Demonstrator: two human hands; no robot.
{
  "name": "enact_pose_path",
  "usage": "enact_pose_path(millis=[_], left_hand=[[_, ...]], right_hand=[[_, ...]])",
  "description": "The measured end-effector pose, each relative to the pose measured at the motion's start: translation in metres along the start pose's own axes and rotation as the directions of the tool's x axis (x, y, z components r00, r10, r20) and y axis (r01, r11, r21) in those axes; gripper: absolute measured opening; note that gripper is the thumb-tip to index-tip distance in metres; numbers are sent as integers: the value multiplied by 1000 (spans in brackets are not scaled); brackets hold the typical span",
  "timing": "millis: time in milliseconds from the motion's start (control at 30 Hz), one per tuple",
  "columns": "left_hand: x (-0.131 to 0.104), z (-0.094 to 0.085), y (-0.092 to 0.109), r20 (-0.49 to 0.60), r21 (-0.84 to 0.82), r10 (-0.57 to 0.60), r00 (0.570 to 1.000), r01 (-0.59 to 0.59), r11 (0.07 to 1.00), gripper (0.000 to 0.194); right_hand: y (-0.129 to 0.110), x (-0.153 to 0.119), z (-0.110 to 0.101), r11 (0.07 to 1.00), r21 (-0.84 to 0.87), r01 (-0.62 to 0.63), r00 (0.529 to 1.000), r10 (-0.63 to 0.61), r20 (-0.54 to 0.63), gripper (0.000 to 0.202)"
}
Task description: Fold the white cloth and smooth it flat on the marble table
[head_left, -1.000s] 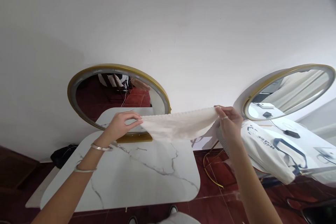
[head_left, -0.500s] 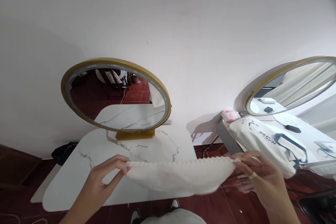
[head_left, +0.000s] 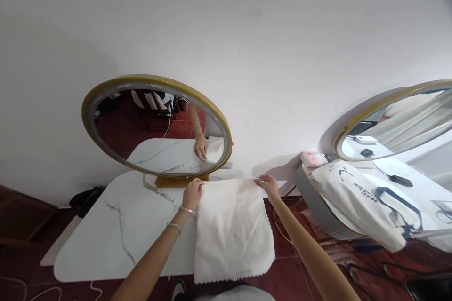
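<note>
A white cloth (head_left: 231, 230) with scalloped edges is spread over the right end of the white marble-patterned table (head_left: 95, 225). Its near edge reaches the table's front, close to my body. My left hand (head_left: 193, 194) pinches the cloth's far left corner, just in front of the mirror's gold base (head_left: 162, 182). At the far right corner, my right hand (head_left: 269, 185) pinches the cloth between thumb and fingers. Some faint creases run across the fabric. The oval gold-framed mirror (head_left: 158, 124) reflects one hand and part of the cloth.
A second table on the right carries a white tote bag (head_left: 356, 197) with blue straps, a pink tissue pack (head_left: 313, 159), a black adapter (head_left: 400, 180) and another gold-rimmed mirror (head_left: 391, 122). A black bag (head_left: 85, 201) lies behind the table's left side. Cables (head_left: 45, 291) cross the red floor.
Both hands have moved forward, away from my body and toward the wall. The cloth, earlier held up and sagging between them, now lies spread over the table's right end.
</note>
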State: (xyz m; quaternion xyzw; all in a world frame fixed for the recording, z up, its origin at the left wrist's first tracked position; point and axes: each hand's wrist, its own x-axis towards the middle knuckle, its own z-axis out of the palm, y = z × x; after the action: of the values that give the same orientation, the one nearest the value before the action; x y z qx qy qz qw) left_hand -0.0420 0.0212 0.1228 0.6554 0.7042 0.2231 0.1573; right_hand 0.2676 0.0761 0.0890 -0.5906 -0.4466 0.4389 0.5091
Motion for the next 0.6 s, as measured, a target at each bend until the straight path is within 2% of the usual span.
enact_pose_path(millis=[100, 200, 233, 267, 333, 400, 500, 600], left_hand=[[-14, 27, -5, -50, 16, 2, 999, -1, 1000, 44], [-47, 62, -19, -127, 20, 54, 990, -51, 998, 45], [-55, 73, -26, -150, 19, 39, 988, -36, 999, 42], [-59, 83, -33, -170, 11, 3, 985, -1, 1000, 39], [-55, 96, -48, -192, -17, -118, 974, 117, 993, 32], [-38, 101, -61, -195, -49, -206, 959, 201, 978, 28], [-11, 98, -73, -192, -87, -197, 961, 183, 979, 30], [-7, 102, -71, -228, -107, -145, 963, 124, 987, 38]], right_hand=[[15, -7, 11, 995, -79, 65, 998, -63, 19, 54], [45, -43, 18, 978, -151, 145, 989, -139, 49, 56], [58, -57, 20, 968, -176, 179, 983, -167, 79, 51], [73, -69, 22, 927, -256, 274, 959, -246, 137, 46], [100, -88, 26, 830, -372, 415, 906, -341, 249, 37], [120, -93, 31, 736, -454, 502, 864, -401, 306, 37], [132, -86, 38, 623, -548, 559, 828, -452, 331, 41], [129, -78, 48, 512, -632, 582, 808, -454, 377, 45]])
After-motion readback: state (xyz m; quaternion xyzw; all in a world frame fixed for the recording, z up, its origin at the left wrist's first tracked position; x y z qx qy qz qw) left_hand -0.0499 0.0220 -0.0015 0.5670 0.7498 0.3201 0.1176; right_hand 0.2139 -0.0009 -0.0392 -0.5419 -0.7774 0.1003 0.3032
